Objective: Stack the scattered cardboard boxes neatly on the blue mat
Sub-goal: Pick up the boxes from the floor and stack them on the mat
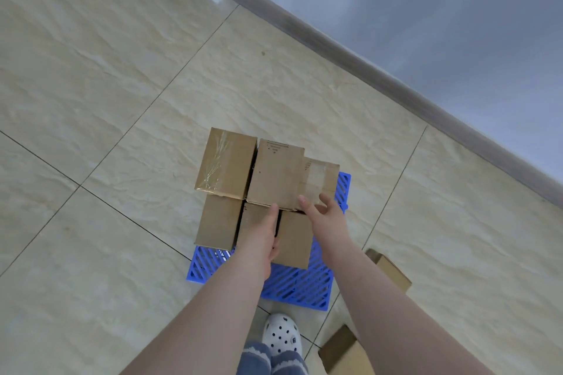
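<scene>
the cardboard boxes (275, 192) stand packed together on the blue mat (297, 285), two layers high at the far side. the left hand (263, 236) lies flat with straight fingers against the near edge of the upper middle box (275, 172). the right hand (324, 216) reaches, fingers relaxed and spread, to the upper right box (323, 176). two more boxes lie on the tiled floor (122, 85): one (390, 269) just right of the mat, one (342, 352) near the white clog (281, 333).

Beige tiled floor (122, 100); grey skirting (365, 58); pale blue wall (426, 24).
</scene>
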Tool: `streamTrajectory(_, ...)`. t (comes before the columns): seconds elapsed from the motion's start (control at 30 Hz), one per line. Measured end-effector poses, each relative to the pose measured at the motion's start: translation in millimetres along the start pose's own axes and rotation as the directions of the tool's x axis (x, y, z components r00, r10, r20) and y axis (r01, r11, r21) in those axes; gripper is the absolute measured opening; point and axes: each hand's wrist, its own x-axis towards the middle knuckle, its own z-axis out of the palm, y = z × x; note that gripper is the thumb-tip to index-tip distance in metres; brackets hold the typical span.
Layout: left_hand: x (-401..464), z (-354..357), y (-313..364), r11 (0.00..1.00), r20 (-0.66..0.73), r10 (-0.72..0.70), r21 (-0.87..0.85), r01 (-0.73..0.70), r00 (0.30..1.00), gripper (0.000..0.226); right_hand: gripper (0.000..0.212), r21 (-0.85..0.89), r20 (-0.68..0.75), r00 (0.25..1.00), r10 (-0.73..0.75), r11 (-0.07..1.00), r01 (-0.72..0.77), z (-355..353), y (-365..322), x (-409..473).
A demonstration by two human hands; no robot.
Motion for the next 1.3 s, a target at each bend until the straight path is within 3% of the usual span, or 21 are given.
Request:
streamTrajectory(0.13,-72.6,-17.9,-10.0,0.990,0.077,0.131,0.049,-0.135,0.988,0.032,0.065,0.049,-0.003,1.000,-0.002,0.999,0.002,-32.4,-10.3,-73.9)
streamTrajectory(0.27,-150.9,-30.0,-27.1,0.956,0.149,0.268,0.084,-0.282,0.952,0.049,0.056,0.102,0.027,1.000,-0.013,0.995,0.011,-65.7,-11.9,-153.8)
streamTrajectory(0.5,-265.1,-38.1,-85.9,0.938,0.245,0.310,0.079,-0.338,0.919,0.016,0.055,0.282,0.002,0.999,-0.036,0.959,0.034,-106.8,28.8,-273.5)
streamTrajectory(0.63,-310.0,-49.4,-146.5,0.927,0.235,0.339,0.081,-0.366,0.911,0.022,0.039,0.367,-0.059,0.996,-0.063,0.927,0.080,-126.9,72.3,-344.2)
streamTrajectory(0.83,-360.7,-67.5,-241.9,0.936,0.263,0.263,0.166,-0.312,0.928,0.014,0.028,0.416,-0.145,0.989,0.022,0.908,0.041,-170.5,153.4,-433.1)
streamTrajectory(0.93,-373.0,-60.6,-279.6,0.938,0.268,0.235,0.189,-0.290,0.934,0.026,0.021,0.470,-0.226,0.971,0.078,0.882,0.039,-202.5,180.4,-456.2)
streamTrajectory(1.3,-381.4,55.9,-402.2,0.943,0.281,0.108,0.276,-0.188,0.954,0.045,0.050,0.514,-0.336,0.926,0.172,0.858,0.027,-368.1,259.2,-462.9)
